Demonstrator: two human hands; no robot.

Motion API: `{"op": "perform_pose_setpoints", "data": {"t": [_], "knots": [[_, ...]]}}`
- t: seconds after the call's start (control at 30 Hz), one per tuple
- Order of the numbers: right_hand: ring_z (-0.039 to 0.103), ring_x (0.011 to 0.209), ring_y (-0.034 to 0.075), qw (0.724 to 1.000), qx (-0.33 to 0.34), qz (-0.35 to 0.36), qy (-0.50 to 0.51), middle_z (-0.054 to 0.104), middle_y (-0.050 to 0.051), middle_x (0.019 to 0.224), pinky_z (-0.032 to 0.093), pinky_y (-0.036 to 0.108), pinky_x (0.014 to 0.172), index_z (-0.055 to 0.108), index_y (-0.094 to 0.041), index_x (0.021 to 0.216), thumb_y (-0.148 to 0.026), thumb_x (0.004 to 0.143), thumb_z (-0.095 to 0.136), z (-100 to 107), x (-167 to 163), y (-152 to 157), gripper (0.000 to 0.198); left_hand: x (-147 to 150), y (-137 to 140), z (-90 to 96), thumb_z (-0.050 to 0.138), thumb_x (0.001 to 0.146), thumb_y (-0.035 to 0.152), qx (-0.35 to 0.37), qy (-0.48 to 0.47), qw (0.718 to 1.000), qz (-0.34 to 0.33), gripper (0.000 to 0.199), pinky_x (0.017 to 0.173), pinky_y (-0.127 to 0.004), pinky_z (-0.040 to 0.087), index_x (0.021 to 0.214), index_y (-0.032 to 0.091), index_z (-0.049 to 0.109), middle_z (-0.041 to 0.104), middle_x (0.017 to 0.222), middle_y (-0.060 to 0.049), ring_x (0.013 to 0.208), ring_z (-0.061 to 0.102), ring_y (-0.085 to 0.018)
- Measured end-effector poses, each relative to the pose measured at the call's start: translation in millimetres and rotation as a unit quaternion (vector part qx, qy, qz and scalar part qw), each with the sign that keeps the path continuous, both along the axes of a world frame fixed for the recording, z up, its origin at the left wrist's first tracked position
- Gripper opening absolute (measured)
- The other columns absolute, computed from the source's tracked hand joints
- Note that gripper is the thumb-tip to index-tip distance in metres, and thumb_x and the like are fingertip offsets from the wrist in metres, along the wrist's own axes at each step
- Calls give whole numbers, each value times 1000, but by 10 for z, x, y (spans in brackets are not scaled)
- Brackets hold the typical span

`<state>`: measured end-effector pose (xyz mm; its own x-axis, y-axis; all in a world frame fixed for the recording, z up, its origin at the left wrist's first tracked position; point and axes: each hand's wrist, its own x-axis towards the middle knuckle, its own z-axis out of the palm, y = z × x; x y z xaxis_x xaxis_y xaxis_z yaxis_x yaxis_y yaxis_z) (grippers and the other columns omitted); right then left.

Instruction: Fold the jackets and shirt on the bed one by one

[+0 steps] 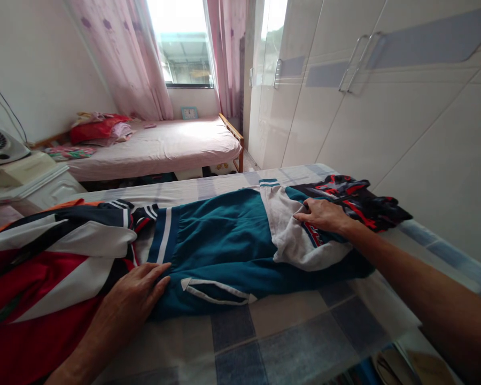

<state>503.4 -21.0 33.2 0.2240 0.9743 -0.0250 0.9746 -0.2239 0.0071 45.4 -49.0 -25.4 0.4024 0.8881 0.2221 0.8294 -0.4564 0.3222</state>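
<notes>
A blue-and-white checked cloth [240, 337] covers the bench [192, 355]. A teal jacket [220, 230] with white sleeve parts lies across its middle, between a red, white and black garment [64, 272] at the left end and a black garment with red print [372, 214] near the right edge.

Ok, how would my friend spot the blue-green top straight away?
Find the big checked sheet in front. Across its middle lies the top, between red clothing on the left and dark clothing on the right. It alone is mostly teal, with a white-edged pocket.
</notes>
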Motion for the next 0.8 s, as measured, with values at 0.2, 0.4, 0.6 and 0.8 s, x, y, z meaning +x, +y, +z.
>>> {"op": "perform_pose_setpoints", "data": {"t": [0.2, 0.4, 0.6, 0.8], "knots": [[61, 72, 19, 997, 64, 23, 25, 68, 6, 76, 36, 26, 57, 64, -20, 79, -29, 78, 46, 72, 22, -12, 20, -34, 71, 56, 49, 83, 51, -61, -15, 998, -30, 33, 73, -27, 49, 86, 23, 67, 63, 87, -4, 79, 61, -18], [61, 84, 23, 966, 256, -12, 22, 68, 11, 92, 42, 30, 70, 65, -16, 98, -29, 84, 45, 432, 114, 205, 27, -59, 150, 58, 46, 85, 47, -9, -29, 999, -14, 30, 72, -28, 47, 76, 23, 61, 60, 82, -3, 78, 60, -18], [55, 109, 27, 954, 289, 68, 36, 57, 13, 122, 43, 36, 90, 54, -17, 121, -24, 87, 42, 217, -250, 8, 37, -65, 83, -27, 38, 89, 45, 20, 43, 999, 2, 35, 75, -28, 49, 94, 26, 67, 68, 101, -3, 89, 65, -20], [60, 76, 16, 935, 266, 209, 107, 61, 5, 87, 44, 28, 71, 58, -21, 88, -30, 92, 40, -202, -407, -667, 21, -78, 99, 11, 37, 90, 51, 139, 45, 989, 37, 41, 72, -28, 48, 84, 22, 66, 70, 84, -3, 78, 66, -19]]}}
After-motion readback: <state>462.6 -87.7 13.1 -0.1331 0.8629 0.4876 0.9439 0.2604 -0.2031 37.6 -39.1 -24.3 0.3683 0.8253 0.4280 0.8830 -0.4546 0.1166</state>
